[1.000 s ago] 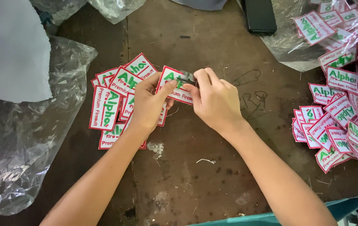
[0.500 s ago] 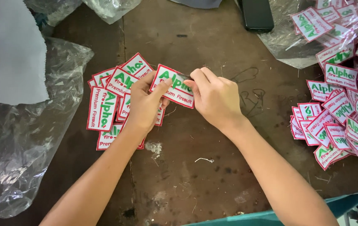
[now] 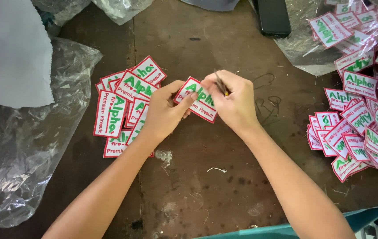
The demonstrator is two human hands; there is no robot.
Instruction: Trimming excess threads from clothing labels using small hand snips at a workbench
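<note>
At the middle of the tabletop (image 3: 242, 194), the left hand (image 3: 164, 110) pinches a white patch (image 3: 196, 99) while the right hand (image 3: 233, 99) closes a small trimming tool (image 3: 220, 84) over it. A smaller finished-looking stack (image 3: 120, 106) lies left; a far bigger pile (image 3: 361, 106) waits right.

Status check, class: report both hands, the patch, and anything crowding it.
Left hand pinching patch. Right hand gripping thin tool over it. Patch pile just left.
</note>
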